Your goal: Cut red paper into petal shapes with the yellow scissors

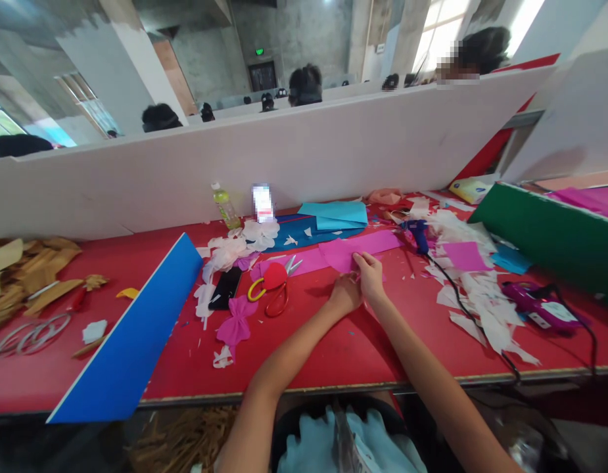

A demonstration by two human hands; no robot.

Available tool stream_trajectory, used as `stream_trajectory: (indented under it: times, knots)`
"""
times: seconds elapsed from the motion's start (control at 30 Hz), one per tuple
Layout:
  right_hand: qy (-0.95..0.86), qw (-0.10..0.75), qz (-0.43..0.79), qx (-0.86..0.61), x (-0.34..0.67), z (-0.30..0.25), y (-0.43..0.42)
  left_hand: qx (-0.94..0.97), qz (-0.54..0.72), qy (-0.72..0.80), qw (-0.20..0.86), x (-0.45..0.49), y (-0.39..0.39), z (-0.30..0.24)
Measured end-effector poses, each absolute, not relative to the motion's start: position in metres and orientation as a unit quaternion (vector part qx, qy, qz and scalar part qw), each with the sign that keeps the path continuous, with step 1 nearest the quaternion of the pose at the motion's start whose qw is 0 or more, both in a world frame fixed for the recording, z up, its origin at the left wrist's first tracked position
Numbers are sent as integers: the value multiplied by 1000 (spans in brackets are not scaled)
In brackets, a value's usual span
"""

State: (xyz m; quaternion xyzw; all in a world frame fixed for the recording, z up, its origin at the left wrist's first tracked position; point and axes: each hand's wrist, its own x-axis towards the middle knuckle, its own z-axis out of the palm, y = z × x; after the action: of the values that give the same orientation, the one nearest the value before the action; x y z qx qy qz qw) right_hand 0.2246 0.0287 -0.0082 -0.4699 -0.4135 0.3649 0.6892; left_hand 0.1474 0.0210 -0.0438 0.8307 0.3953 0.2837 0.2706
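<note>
A red table (175,368) is spanning the frame, running out of view at left and right. Two forearms (422,358) are slanting inward from the bottom edge. Just right of centre, a pink paper strip (336,255) is lying partly covered by fingers. The left hand (346,293) and right hand (370,272) are meeting there, fingers curling inward; whether they are gripping anything I cannot tell. Left of centre, a yellow-green bottle (227,209) is standing, its contents hard to make out.
</note>
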Motion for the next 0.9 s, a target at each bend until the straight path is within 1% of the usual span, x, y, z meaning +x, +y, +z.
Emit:
stream_trajectory:
  times: [0.07,0.17,0.2,0.27,0.33,0.43,0.5,0.57,0.67,0.77,0.9]
  knots:
    - [-419,691,350,-473,226,-7,26,820,289,393,298,157,30,-45]
    - [-406,693,379,-461,227,-7,26,793,315,410,323,148,33,-46]
    - [-408,691,387,-455,227,-8,26,773,339,422,330,139,32,-46]
    - [-436,673,395,-448,225,-10,27,661,449,455,393,116,29,-47]
    - [-485,631,404,-451,220,-12,27,628,471,479,392,89,26,-45]
    - [-568,534,421,-463,209,-15,24,570,509,510,395,50,25,-35]
    - [-612,483,421,-463,202,-18,22,559,508,494,431,32,25,-27]
    - [-643,457,410,-457,196,-20,20,595,476,464,452,22,24,-20]
    - [-664,457,385,-450,194,-20,18,659,440,476,381,17,20,-15]
    - [-670,474,384,-424,196,-13,15,696,447,474,303,17,17,-12]
    - [-659,479,456,-358,200,-3,7,753,446,419,242,11,13,-7]
